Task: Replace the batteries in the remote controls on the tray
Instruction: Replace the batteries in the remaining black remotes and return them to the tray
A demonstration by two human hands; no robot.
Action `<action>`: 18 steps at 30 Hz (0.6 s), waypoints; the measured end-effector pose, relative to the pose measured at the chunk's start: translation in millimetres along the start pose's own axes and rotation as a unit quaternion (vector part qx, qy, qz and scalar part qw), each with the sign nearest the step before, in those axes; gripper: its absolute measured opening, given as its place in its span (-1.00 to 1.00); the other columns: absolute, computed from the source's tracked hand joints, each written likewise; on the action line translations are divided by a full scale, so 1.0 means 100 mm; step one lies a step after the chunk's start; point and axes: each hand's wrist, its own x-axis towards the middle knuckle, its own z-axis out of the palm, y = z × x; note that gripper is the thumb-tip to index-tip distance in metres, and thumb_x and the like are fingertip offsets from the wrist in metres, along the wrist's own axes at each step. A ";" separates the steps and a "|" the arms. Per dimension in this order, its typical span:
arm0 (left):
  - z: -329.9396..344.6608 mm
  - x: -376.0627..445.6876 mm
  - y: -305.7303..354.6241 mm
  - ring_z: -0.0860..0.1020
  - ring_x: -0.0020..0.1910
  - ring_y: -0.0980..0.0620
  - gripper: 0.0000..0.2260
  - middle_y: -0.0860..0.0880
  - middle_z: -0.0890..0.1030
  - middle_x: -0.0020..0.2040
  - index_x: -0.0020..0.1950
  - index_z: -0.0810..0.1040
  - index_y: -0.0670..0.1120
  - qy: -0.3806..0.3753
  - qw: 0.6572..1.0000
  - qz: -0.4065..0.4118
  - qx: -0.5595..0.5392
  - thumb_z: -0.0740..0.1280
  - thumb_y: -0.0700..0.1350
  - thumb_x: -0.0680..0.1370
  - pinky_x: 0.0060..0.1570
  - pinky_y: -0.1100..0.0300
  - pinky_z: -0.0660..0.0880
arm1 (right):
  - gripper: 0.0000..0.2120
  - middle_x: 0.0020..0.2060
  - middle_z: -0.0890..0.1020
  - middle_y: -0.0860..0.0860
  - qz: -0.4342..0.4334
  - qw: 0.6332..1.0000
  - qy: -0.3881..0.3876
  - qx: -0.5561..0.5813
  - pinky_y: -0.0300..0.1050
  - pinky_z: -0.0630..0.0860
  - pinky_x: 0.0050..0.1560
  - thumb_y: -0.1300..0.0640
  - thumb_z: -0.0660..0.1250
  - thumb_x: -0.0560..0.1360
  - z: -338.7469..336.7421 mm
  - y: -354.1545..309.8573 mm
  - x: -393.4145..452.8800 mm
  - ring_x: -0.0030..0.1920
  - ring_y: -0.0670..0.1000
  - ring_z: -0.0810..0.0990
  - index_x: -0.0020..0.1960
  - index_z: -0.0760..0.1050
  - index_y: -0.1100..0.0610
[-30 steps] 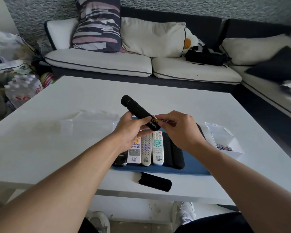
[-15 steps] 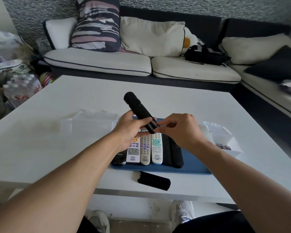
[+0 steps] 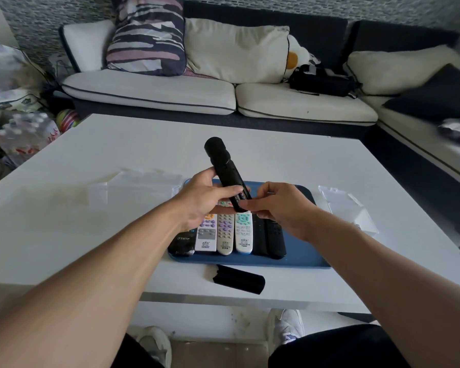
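My left hand (image 3: 205,197) grips a black, microphone-shaped remote (image 3: 223,166) and holds it tilted above the blue tray (image 3: 300,257). At the remote's near end, my right hand (image 3: 279,208) pinches a battery (image 3: 240,195) in the open compartment. On the tray lie three light remotes (image 3: 225,236) side by side, with black remotes (image 3: 275,240) to their right and another black one (image 3: 182,241) at the left. A black battery cover (image 3: 238,280) rests on the table in front of the tray.
A clear plastic box (image 3: 348,211) stands right of the tray and another clear box (image 3: 133,187) left of it, both on the white table (image 3: 64,235). A sofa (image 3: 149,94) with cushions runs along the back and right. Water bottles (image 3: 24,136) stand at the left.
The black remote has tilted more upright. My right hand has brought the battery against the remote's near end and now presses it into the compartment.
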 end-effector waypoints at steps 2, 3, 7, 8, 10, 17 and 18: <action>0.00 0.02 -0.04 0.71 0.01 -0.16 -0.68 -0.19 0.72 0.02 0.29 0.47 -0.13 0.027 1.000 -0.003 0.004 0.40 -0.29 0.56 -0.02 -0.08 0.65 | -0.70 -0.31 0.68 0.03 -0.023 0.996 0.022 -0.079 -0.05 0.63 -0.03 0.10 0.64 0.32 0.03 0.02 -0.01 -0.23 0.04 0.65 -0.21 0.52 0.15; 0.00 0.03 -0.07 0.71 -0.01 -0.15 -0.66 -0.20 0.71 0.02 0.30 0.46 -0.15 0.047 0.999 -0.005 0.011 0.42 -0.28 0.55 -0.06 -0.05 0.66 | -0.70 -0.30 0.70 0.01 -0.041 0.988 0.040 -0.141 -0.05 0.63 -0.06 0.00 0.62 0.34 0.04 0.04 -0.01 -0.24 0.02 0.67 -0.17 0.55 0.13; -0.06 0.06 -0.14 0.72 -0.08 -0.08 -0.67 -0.20 0.69 0.05 0.23 0.49 -0.22 0.128 0.992 -0.006 0.017 0.47 -0.27 0.51 -0.22 0.09 0.65 | -0.67 -0.30 0.68 0.00 -0.059 0.937 0.039 -0.343 -0.14 0.52 -0.25 -0.20 0.47 0.44 0.11 -0.02 -0.13 -0.31 -0.02 0.61 -0.19 0.59 0.07; -0.09 0.07 -0.15 0.72 -0.11 -0.05 -0.70 -0.18 0.69 0.05 0.19 0.51 -0.23 0.141 0.990 -0.002 0.017 0.48 -0.27 0.50 -0.26 0.15 0.63 | -0.68 -0.31 0.68 0.00 -0.049 0.920 -0.001 -0.389 -0.15 0.55 -0.22 -0.19 0.48 0.43 0.14 -0.03 -0.17 -0.30 -0.01 0.63 -0.22 0.61 0.06; -0.14 0.08 -0.13 0.72 -0.10 -0.05 -0.73 -0.17 0.69 0.05 0.16 0.53 -0.23 0.152 0.988 0.000 0.019 0.48 -0.26 0.51 -0.30 0.20 0.61 | -0.73 -0.28 0.69 -0.04 -0.032 0.864 -0.088 -0.495 -0.12 0.63 -0.14 -0.19 0.51 0.38 0.22 0.01 -0.27 -0.22 0.00 0.67 -0.25 0.64 0.01; -0.17 0.03 -0.16 0.70 0.05 -0.14 -0.72 -0.10 0.72 0.06 0.23 0.48 -0.20 0.116 0.993 0.005 -0.005 0.43 -0.24 0.56 -0.17 0.12 0.63 | -0.60 -0.17 0.62 0.05 -0.058 0.743 -0.133 -0.653 -0.10 0.55 -0.15 -0.15 0.55 0.38 0.57 0.31 -0.60 -0.14 0.06 0.59 -0.06 0.56 0.16; -0.17 0.00 -0.17 0.69 0.05 -0.14 -0.74 -0.10 0.72 0.06 0.22 0.47 -0.19 0.108 0.994 0.006 -0.012 0.42 -0.24 0.56 -0.15 0.10 0.64 | -0.60 -0.11 0.63 0.07 -0.059 0.733 -0.131 -0.665 -0.08 0.53 -0.15 -0.12 0.55 0.39 0.61 0.35 -0.63 -0.09 0.07 0.62 0.00 0.56 0.16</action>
